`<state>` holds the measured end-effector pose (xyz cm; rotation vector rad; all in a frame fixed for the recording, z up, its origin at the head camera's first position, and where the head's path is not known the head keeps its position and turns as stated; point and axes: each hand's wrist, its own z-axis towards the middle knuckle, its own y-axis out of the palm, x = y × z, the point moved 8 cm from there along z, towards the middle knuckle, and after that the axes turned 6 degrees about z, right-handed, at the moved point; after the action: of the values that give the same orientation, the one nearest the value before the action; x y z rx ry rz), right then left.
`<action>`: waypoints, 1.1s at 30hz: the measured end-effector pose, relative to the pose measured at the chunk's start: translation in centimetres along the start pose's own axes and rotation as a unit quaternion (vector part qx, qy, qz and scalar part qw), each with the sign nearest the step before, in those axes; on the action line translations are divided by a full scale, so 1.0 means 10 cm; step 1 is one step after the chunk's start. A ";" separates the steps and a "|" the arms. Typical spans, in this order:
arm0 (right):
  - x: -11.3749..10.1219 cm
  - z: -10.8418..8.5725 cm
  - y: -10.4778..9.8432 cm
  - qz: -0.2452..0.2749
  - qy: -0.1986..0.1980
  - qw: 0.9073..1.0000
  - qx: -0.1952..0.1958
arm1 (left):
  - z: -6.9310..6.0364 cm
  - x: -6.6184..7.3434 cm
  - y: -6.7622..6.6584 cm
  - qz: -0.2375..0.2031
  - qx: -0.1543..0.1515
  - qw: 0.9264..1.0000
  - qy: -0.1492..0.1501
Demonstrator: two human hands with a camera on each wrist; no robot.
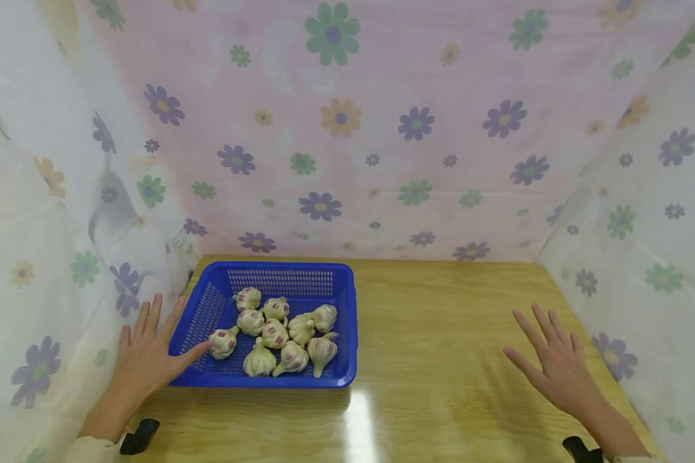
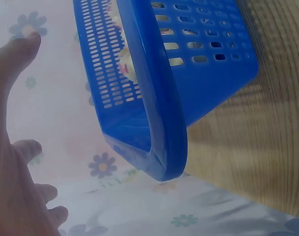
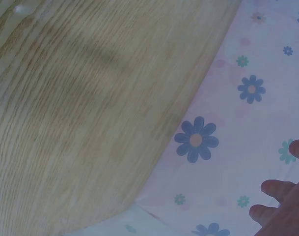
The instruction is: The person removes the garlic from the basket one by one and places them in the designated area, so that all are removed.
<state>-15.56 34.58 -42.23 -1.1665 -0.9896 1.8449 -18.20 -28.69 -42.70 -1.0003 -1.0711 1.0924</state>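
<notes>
Several garlic bulbs [image 1: 275,334], whitish with purple-red marks, lie in a blue plastic basket [image 1: 350,321] on the left half of the table. At the basket's left side is my left hand [image 1: 150,360], its fingers spread and straight, holding nothing. In the left wrist view, that hand [image 2: 14,172] is apart from the basket's rim [image 2: 164,118], and a little garlic [image 2: 127,66] shows inside. Over the table's right side hovers my right hand [image 1: 562,373], fingers extended, with nothing in it. Only some fingers [image 3: 277,191] of it appear in the right wrist view.
The wooden table [image 1: 440,334] extends right of the basket. Flower-printed cloth [image 1: 382,141] hangs behind it and along both sides, close to each hand. A black strap piece [image 1: 140,437] sits at the left wrist, another [image 1: 582,450] at the right.
</notes>
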 end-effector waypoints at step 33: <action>-0.82 0.42 0.09 0.060 -0.074 0.995 -0.030 | 0.23 -0.18 0.04 -0.153 -0.020 0.988 0.009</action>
<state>-16.98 26.08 -38.73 -1.1602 -1.0849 2.0337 -20.74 -30.15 -42.95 -0.8426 -1.1904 0.8137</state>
